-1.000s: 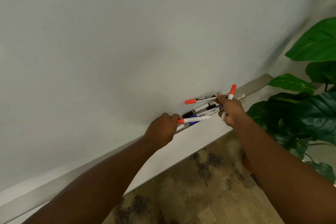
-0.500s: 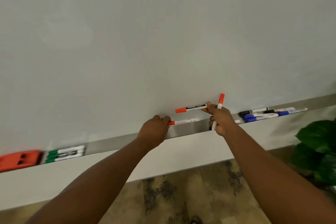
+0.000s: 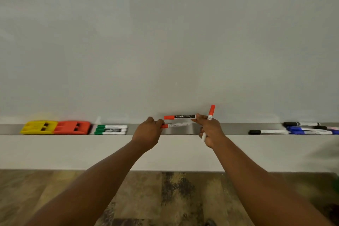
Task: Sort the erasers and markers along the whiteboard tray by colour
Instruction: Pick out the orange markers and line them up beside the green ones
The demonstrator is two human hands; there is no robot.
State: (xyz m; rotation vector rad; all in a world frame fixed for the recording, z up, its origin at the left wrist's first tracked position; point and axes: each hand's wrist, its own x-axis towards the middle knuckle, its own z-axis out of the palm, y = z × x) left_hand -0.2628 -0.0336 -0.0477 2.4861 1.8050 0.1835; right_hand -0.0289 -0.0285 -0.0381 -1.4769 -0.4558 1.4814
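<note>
Plainly, three red markers are being carried together so they can go down as one colour group. The left hand (image 3: 148, 131), at centre frame, pinches the red cap end of a white-barrelled red marker (image 3: 177, 125) in curled fingers, holding it level just above the whiteboard tray (image 3: 234, 129). The right hand (image 3: 209, 130) holds two: its fingertips pinch the tail of a black-labelled red marker (image 3: 178, 116), level against the board, while the curled fingers grip an upright red marker (image 3: 211, 113), cap up. My guess is they are headed left, beside the red eraser (image 3: 72, 127), which touches a yellow eraser (image 3: 39, 127) at the left of the frame. Three green markers (image 3: 111, 129) lie stacked just right of the erasers, already grouped. At far right, black markers (image 3: 266, 131) and blue markers (image 3: 310, 131) lie mixed, unsorted.
</note>
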